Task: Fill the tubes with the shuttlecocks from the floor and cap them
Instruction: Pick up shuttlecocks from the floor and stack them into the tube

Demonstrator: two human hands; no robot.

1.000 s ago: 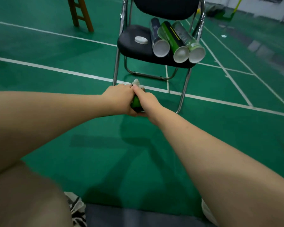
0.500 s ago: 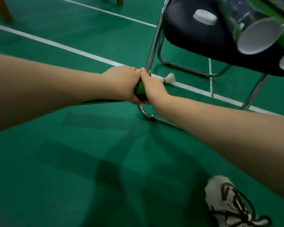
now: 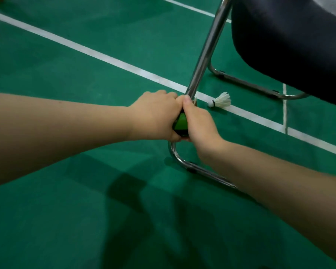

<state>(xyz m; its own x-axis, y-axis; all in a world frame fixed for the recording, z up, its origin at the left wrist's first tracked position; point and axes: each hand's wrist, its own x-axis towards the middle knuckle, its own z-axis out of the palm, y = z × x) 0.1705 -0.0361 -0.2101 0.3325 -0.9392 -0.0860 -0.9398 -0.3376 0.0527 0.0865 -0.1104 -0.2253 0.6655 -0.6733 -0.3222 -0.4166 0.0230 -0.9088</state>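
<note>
Green court floor (image 3: 85, 220), centre frame: left hand (image 3: 153, 117) and right hand (image 3: 201, 125), fingers (image 3: 188, 105) clenched round the green tube (image 3: 180, 123); shuttlecock (image 3: 221, 100) lies on the white line (image 3: 109, 60) just right, cork pointing left toward the nearer right hand.

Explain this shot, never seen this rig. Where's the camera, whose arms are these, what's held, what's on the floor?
There is no machine here. A person wears one wide-angle camera on the head, looking forward and down, so the two forearms reach in from the edges. The left hand and right hand meet around a green tube, both gripping it; its mouth is mostly hidden. On the green court floor, beside a white line, lies one white shuttlecock, apart from the hands. A chair with a metal frame and black seat stands close behind.
</note>
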